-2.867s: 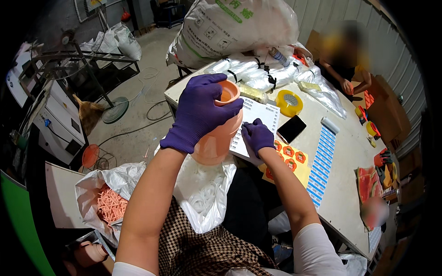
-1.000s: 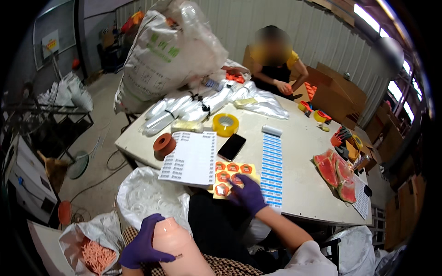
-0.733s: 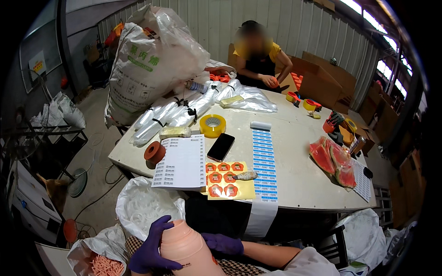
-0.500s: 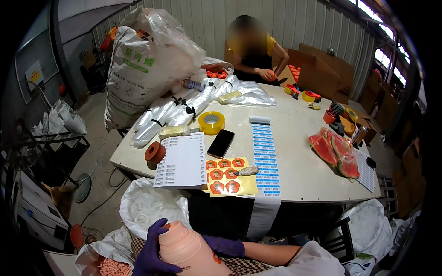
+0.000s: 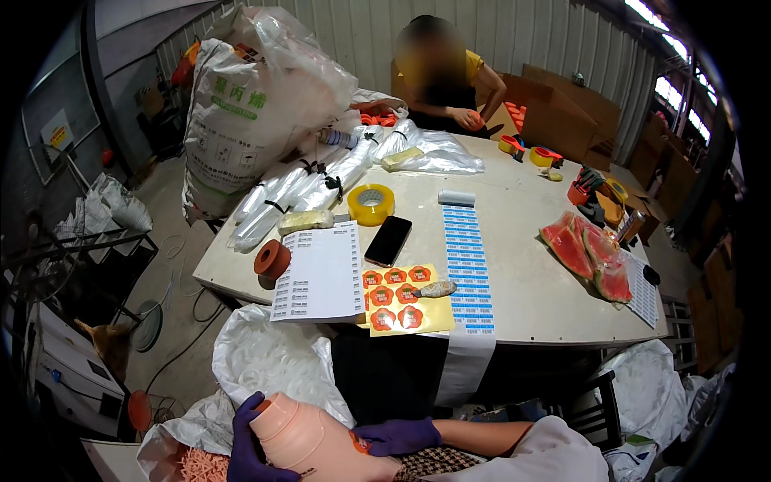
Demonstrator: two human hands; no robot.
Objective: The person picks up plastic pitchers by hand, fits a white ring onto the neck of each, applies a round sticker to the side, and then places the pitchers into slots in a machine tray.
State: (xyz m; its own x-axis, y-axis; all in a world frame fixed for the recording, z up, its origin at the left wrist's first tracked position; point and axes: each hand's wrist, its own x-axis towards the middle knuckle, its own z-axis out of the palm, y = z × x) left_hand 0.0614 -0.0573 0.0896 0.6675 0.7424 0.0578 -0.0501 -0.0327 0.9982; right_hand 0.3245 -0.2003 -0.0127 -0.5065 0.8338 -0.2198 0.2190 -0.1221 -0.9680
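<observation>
- Corrugated metal wall [image 5: 554, 40] at the back of a workshop; in front of it, a pale bench [image 5: 530, 317] with a worker beside it.
- Below the bench's near edge, a pink bottle [image 5: 309, 443] lies tilted over the worker's lap, its open mouth toward the worker's left.
- From where I stand, the purple-gloved left hand [image 5: 250, 450] is curved around the neck end of the bottle, fingers behind and thumb in front, gripping it.
- The purple-gloved right hand [image 5: 401, 436] lies with fingers loosely stretched out, fingertips touching the bottle's side at a red sticker [image 5: 359, 443]; it grips nothing that I can see.
- Checked cloth [image 5: 442, 460] shows beneath the right forearm.
- Just beyond the left hand sits a white bag [image 5: 313, 341] of clear rings; to its left, partly hidden, a sack [image 5: 165, 459] of pink sticks.
- Along the bench's near side: a stack of printed paper [image 5: 325, 273], a yellow sheet [image 5: 430, 320] of red flower stickers with a small speckled object [image 5: 435, 289] on it, and a blue-and-white label strip [image 5: 466, 265].
- Behind these, a black phone [image 5: 389, 241] lies near a yellow tape roll [image 5: 354, 210].
- Bagged watermelon [image 5: 590, 253] rests at the bench's right end.
- Across the bench, a co-worker [image 5: 450, 112] holds something orange [image 5: 475, 120].
</observation>
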